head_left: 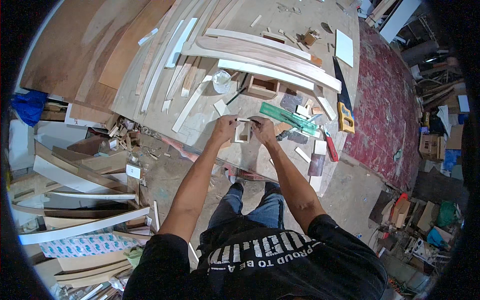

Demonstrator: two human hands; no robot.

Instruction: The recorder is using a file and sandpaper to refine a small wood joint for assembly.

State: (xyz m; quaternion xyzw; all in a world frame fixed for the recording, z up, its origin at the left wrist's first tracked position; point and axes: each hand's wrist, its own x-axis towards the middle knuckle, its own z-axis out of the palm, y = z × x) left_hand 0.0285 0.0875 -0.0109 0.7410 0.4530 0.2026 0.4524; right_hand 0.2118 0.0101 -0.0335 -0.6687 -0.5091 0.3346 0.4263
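Note:
A small open wooden box (242,140) with pale walls is held between my hands near the workbench's front edge. My left hand (225,128) is closed on its far left corner. On the opposite side, my right hand (264,131) grips the box's right wall near the far corner. Its fingertips partly hide that edge; a small dark spot there is too small to make out. Just beyond my right hand lies a translucent green ruler (289,119). A second wooden box (263,86), larger and reddish inside, sits farther back on the bench.
A white plastic tub (221,82) stands left of the larger box. Long wooden strips (260,55) cross the bench behind. To the right lie a yellow-handled handsaw (345,118), a red-handled cutter (330,145) and dark sandpaper pieces (291,102). Wood offcuts (85,175) are piled at left.

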